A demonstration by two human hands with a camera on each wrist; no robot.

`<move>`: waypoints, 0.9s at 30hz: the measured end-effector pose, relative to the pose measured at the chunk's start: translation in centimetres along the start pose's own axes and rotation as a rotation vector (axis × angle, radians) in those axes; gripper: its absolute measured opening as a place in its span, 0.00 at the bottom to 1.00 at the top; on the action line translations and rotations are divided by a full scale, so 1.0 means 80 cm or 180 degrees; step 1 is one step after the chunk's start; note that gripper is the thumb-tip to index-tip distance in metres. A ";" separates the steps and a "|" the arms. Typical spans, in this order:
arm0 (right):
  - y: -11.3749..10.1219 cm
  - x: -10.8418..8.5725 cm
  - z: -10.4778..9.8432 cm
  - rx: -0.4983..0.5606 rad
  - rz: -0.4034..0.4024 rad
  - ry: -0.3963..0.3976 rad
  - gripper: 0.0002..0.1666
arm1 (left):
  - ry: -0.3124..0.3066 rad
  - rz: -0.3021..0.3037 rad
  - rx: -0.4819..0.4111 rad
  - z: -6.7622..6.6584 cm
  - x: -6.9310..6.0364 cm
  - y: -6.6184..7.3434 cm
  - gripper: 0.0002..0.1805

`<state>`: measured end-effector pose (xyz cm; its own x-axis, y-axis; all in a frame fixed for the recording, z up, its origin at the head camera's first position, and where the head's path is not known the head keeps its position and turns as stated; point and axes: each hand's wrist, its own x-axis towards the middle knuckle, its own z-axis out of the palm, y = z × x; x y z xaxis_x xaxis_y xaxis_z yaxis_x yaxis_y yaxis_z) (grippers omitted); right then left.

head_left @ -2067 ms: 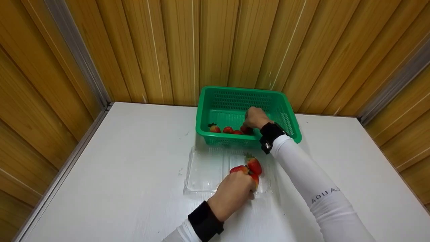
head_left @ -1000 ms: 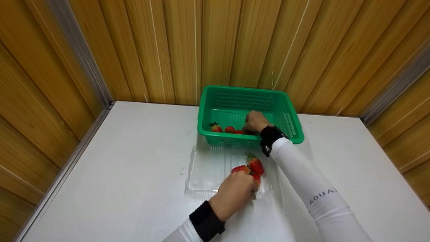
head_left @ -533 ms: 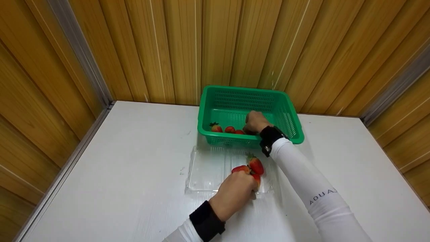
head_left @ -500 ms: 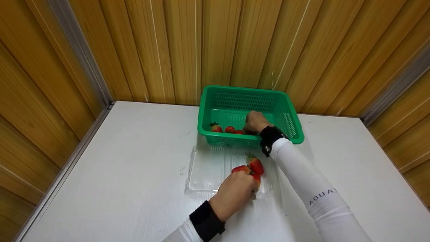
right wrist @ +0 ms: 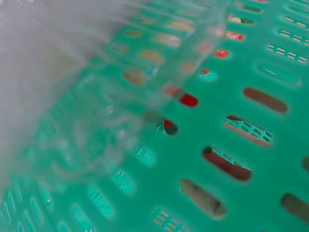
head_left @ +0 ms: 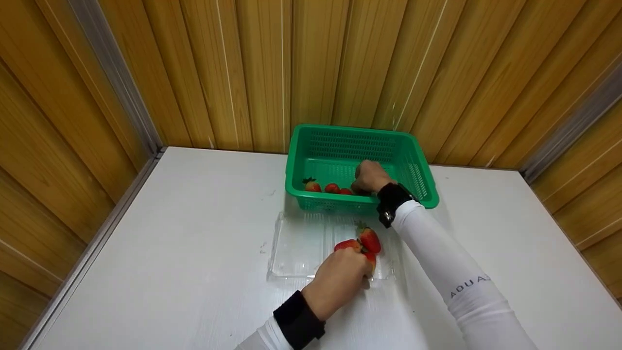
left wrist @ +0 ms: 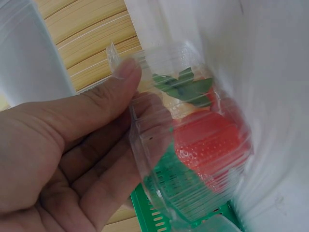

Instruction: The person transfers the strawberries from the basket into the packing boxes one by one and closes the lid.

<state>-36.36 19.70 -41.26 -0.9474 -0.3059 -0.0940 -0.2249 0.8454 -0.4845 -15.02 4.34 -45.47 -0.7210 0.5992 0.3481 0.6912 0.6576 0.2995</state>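
Note:
My left hand (head_left: 337,282) pinches the near rim of a clear plastic container (head_left: 297,249) lying on the table. In the left wrist view, the thumb and fingers of that hand (left wrist: 72,130) grip its edge, with a strawberry (left wrist: 207,140) beyond. On its right half lie a leafy strawberry (head_left: 370,241), another (head_left: 346,245) and a third (head_left: 371,260) by my knuckles. My right hand (head_left: 369,176) reaches down inside the green basket (head_left: 323,196), its fingertips hidden. Beside it sit strawberries (head_left: 313,186). The right wrist view shows mainly the slotted basket wall (right wrist: 193,145), with red visible through slots.
The basket stands behind the container, close to the wood-patterned back wall (head_left: 311,73). Similar panels rise at the left (head_left: 58,146) and right. Bare white tabletop (head_left: 194,233) stretches left of the container, and more (head_left: 510,233) lies right of my right sleeve.
Since the oldest frame, my right hand has lowered slightly in the basket, and the strawberry seen beneath it is now covered. My left hand keeps its grip; the head view has shifted slightly.

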 end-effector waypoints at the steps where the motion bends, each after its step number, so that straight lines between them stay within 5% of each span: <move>1: 0.000 -0.001 0.000 0.0001 -0.0025 0.0015 0.29 | -0.0010 -0.0007 -0.0008 0.000 0.000 0.000 0.07; 15: 0.000 -0.008 -0.006 0.0137 -0.0153 0.0079 0.30 | 0.0030 0.0008 0.0126 -0.001 0.000 0.002 0.09; 18: -0.002 -0.012 -0.007 0.0126 -0.0125 0.0068 0.24 | 0.0029 0.0001 0.0143 -0.002 -0.001 0.003 0.09; 21: -0.004 -0.017 -0.009 0.0105 -0.0144 0.0122 0.06 | 0.0019 0.0002 0.0137 -0.002 0.000 0.003 0.09; 27: -0.007 -0.027 -0.014 0.0177 -0.0161 0.0166 0.21 | 0.0062 0.0016 0.0059 -0.001 -0.001 0.002 0.13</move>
<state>-34.46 20.38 -39.86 -0.9460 -0.3233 -0.0235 -0.2612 0.8034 -0.5351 -14.84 4.37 -45.33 -0.7163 0.5935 0.3669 0.6936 0.6632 0.2813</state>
